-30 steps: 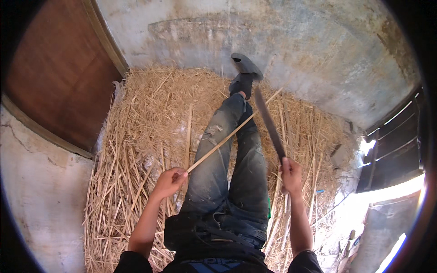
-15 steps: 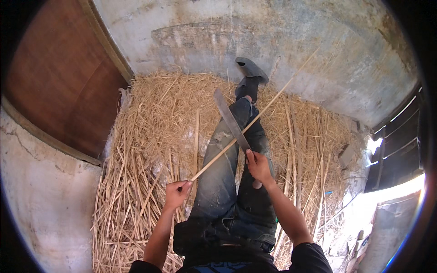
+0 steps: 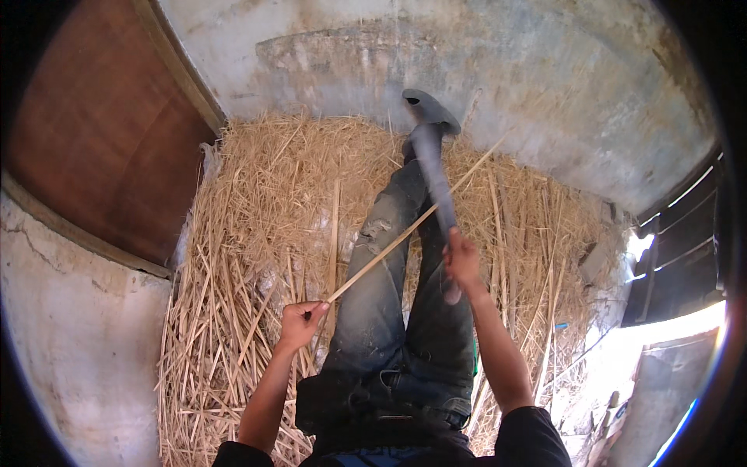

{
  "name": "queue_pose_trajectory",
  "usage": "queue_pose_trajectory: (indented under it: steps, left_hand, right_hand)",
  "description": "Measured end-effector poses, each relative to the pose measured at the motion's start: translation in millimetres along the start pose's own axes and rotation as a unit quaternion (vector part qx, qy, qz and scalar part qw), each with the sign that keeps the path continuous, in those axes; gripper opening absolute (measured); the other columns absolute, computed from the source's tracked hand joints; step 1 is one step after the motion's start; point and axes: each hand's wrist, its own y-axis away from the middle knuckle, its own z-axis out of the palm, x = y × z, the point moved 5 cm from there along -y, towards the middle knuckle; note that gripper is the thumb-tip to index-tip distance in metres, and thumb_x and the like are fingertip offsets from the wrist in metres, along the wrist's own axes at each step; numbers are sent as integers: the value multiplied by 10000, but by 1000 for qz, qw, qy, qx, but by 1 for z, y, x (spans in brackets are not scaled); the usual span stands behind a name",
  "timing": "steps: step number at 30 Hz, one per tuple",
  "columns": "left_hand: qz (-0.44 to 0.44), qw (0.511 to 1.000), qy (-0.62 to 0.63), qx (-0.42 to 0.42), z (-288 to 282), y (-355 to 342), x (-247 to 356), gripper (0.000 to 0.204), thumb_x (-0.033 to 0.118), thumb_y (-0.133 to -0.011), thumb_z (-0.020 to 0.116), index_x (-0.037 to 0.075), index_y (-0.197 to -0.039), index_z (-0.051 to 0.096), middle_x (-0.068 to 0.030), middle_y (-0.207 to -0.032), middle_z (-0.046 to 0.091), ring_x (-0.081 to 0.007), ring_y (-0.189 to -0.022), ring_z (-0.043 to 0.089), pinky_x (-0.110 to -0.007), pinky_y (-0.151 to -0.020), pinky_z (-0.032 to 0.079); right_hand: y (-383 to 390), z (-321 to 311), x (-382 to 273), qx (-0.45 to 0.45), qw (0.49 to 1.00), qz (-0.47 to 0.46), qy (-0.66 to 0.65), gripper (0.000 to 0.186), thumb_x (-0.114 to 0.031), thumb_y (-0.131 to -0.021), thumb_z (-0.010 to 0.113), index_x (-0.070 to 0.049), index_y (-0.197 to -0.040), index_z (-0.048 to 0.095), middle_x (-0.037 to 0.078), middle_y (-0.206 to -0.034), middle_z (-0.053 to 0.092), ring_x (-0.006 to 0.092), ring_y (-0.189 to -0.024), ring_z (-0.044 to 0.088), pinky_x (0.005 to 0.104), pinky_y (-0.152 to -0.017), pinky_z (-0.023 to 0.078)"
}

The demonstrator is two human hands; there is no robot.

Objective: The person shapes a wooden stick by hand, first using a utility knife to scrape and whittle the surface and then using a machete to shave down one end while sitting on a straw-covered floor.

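Observation:
I sit on straw with my legs in grey jeans (image 3: 389,296) stretched out ahead. My left hand (image 3: 302,321) grips the near end of a long thin pale stick (image 3: 405,231), which slants up and to the right across my legs. My right hand (image 3: 462,261) is closed around the handle of a long dark blade (image 3: 433,175), a machete-like knife. The blade points away from me and lies across the stick about midway along it. The blade is motion-blurred.
A thick bed of cut straw and split strips (image 3: 257,257) covers the floor around my legs. A grey shoe (image 3: 430,109) rests near the stained concrete wall (image 3: 498,70). A brown wooden door (image 3: 101,132) stands at the left. Dark slats (image 3: 685,241) and bright light at right.
My right hand has swung the blade from the right side in over my legs and onto the stick. My left hand has kept hold of the stick's near end.

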Motion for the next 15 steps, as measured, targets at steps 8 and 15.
queue_pose_trajectory:
  steps: [8,15]
  left_hand:
    - [19,1000,1,-7,17,-25,26,195,176,-926,739,-17,-941,766,-51,-706,705,-71,-649,572,-245,-593,460]
    - [-3,1000,-3,-17,16,-23,10,210,194,-930,732,-15,-946,755,-93,-707,698,-101,-650,582,-271,-612,471]
  right_hand:
    - [56,48,-41,-242,963,-102,56,514,-482,-1024,531,-49,-759,612,20,-595,556,134,-515,531,325,-508,443]
    - [-29,-24,-24,54,978,75,-189,578,-559,-1001,528,-47,-762,647,21,-575,544,128,-449,508,301,-429,413]
